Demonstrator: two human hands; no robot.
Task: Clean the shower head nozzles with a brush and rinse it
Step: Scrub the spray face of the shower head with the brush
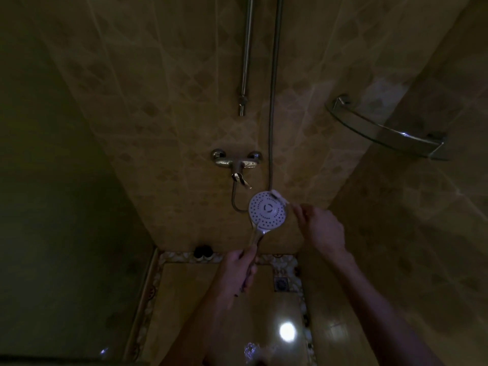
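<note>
Overhead, corner shelf (388, 133) holds nothing visible.

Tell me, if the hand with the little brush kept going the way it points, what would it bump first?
Probably the shower head. The right hand points its brush up and left, the tip already at the head's top edge. Beyond is the hose, though depth is hard to judge.

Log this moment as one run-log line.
left hand: grips shower head handle | right hand: holds brush at face's upper right rim | water: none visible | stage: scrubbing, rinse pending
</note>
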